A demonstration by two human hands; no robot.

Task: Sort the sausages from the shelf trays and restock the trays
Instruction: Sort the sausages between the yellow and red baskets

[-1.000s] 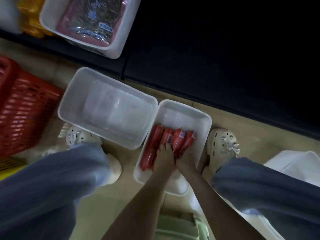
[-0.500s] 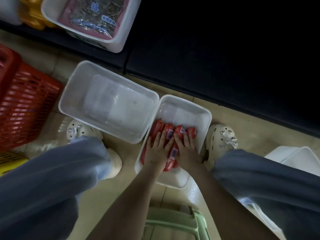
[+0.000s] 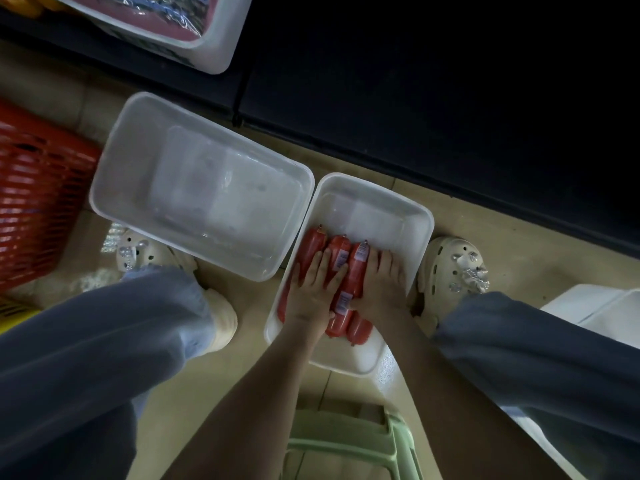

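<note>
1 dark shelf (image 3: 450,98) runs across the far side, well beyond the fingertips. 2 legs in blue jeans (image 3: 86,358), one on either side of the hands.

3 white trays:
- The lg tray (image 3: 114,161) is on the floor just left of the left fingers (image 3: 323,265).
- The smaller tray (image 3: 415,216) is on the floor right beside it, w/ both hands inside.
- The shelf tray (image 3: 221,46) is far up-left on the shelf and holds plastic-wrapped packs.

1 red basket (image 3: 41,202) sits far left of the fingers. 1 white bin (image 3: 588,306) sits off to the right. 1 green stool (image 3: 346,445) is on the near side, below the forearms. 2 cream clogs (image 3: 152,254), one beside each floor tray.

The sausages (image 3: 313,244) are red and lie side by side, lengthwise, in the near half of the smaller tray. 3 tops poke out past the fingertips and 2 ends show behind the palms. Total count can't be told, since the hands cover the rest.

The left hand (image 3: 311,289) and right hand (image 3: 381,285) are side by side, palms down. Their fingers are straight, slightly spread and laid flat on the sausages, pressing rather than curled round any.
</note>
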